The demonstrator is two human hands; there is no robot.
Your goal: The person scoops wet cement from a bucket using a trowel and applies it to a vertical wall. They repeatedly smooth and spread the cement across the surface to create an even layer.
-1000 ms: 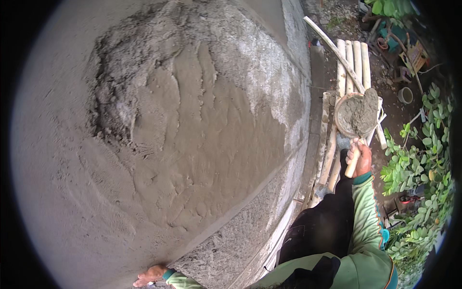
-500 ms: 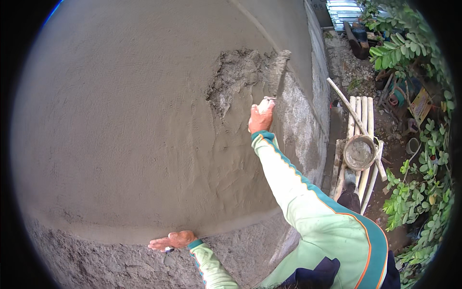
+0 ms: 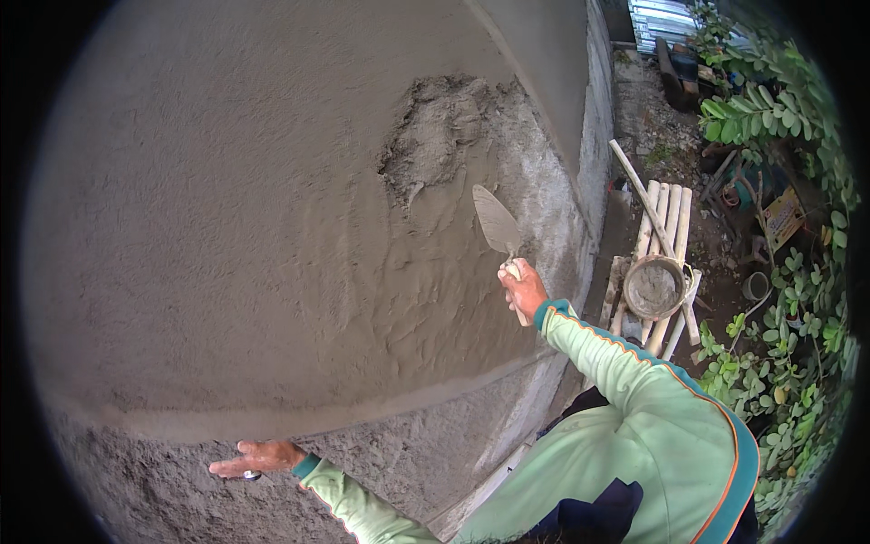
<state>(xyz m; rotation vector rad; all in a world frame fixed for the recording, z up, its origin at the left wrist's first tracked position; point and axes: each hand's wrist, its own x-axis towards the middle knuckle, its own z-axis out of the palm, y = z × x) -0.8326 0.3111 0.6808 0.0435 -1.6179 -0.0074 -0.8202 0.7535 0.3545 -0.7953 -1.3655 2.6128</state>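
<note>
My right hand (image 3: 523,288) grips the wooden handle of a pointed trowel (image 3: 495,219), its grey blade tilted up beside the wall, below a rough patch of mortar (image 3: 435,131). Around that patch the grey plaster (image 3: 227,227) is wet-looking and streaked; a paler strip (image 3: 553,181) runs to its right. My left hand (image 3: 263,458) is open, fingers extended, at the lower edge of the smooth plaster beside rough render (image 3: 154,490). A small shiny object shows under its palm; I cannot make out what it is.
A round bucket of mortar (image 3: 654,288) stands on a rack of pale poles (image 3: 666,218) at the right, with a loose pole across it. Beyond are leafy plants (image 3: 788,381), a small pot (image 3: 755,286), clutter on the ground and corrugated metal (image 3: 660,20).
The trowel rose from over the bucket, loaded with mortar, to the rough patch, then came down and right with little mortar on it. The view swung, and my left hand moved slightly left.
</note>
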